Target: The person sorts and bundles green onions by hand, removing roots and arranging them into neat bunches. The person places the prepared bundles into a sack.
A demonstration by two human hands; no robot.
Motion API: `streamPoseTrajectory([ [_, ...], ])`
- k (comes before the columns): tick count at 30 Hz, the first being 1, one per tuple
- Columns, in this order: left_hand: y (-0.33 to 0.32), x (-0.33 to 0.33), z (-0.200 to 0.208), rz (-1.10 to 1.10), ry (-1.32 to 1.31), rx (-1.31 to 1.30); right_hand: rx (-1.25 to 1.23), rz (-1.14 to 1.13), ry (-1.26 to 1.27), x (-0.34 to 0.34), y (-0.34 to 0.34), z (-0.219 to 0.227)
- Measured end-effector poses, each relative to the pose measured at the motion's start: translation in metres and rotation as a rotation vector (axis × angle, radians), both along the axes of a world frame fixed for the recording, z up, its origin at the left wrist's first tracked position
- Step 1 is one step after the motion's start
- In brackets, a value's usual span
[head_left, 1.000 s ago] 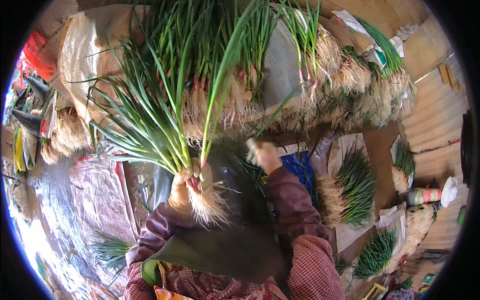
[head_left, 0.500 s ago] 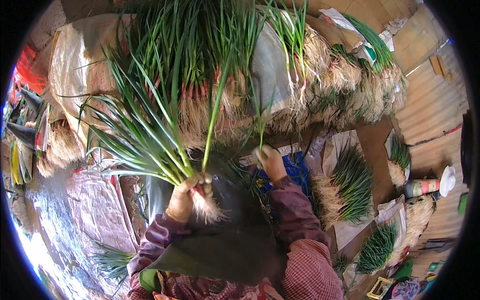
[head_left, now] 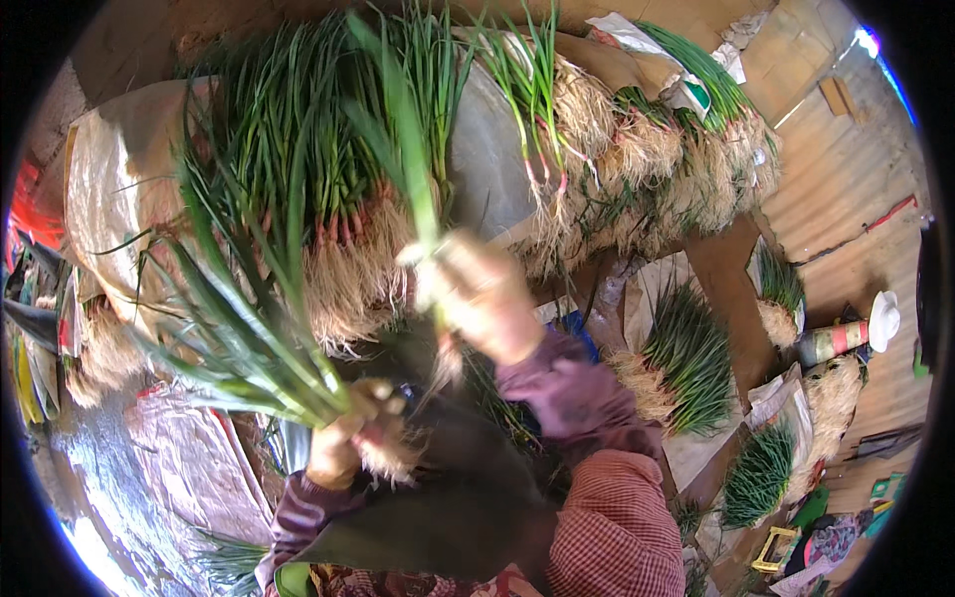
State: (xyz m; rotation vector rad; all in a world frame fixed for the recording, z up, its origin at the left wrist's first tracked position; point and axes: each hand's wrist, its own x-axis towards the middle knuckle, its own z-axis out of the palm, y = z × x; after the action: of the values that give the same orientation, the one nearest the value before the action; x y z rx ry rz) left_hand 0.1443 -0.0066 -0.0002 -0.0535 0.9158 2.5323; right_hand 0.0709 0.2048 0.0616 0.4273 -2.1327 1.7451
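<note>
My left hand point(head_left: 338, 443) is closed around a bunch of green garlic point(head_left: 269, 368). Its long leaves fan out to the upper left, and its pale roots hang beside my fingers. Just right of and above the bunch is my right hand point(head_left: 482, 298), smeared by motion but closed on a single green garlic stalk point(head_left: 420, 189). The stalk stands nearly upright, with its leaves up and its roots below my hand. Behind both hands lies a thick row of green garlic point(head_left: 343, 149) with reddish stems and tangled pale roots.
At the back right sit more rooted bundles point(head_left: 647, 149). Trimmed-looking green bundles point(head_left: 691, 358) lie on sheets at the right, near a striped cylinder with a white top point(head_left: 883, 320). A pale sack point(head_left: 189, 448) is spread at the left. A dark apron point(head_left: 438, 517) covers my lap.
My right hand has moved left and is now closed on a single stalk next to the bunch. The upright stalk no longer rises from my left hand. The whole view has shifted slightly.
</note>
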Motion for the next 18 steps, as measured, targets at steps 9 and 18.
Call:
streamPoseTrajectory([
  [9, -0.018, -0.024, -0.02, 0.015, 0.059, -0.032, 1.254, -0.931, -0.174, -0.164, 0.144, 0.08],
  [18, -0.024, -0.025, -0.034, -0.018, -0.083, 0.026, 1.19, -0.421, -0.421, -0.177, 0.026, -0.043],
])
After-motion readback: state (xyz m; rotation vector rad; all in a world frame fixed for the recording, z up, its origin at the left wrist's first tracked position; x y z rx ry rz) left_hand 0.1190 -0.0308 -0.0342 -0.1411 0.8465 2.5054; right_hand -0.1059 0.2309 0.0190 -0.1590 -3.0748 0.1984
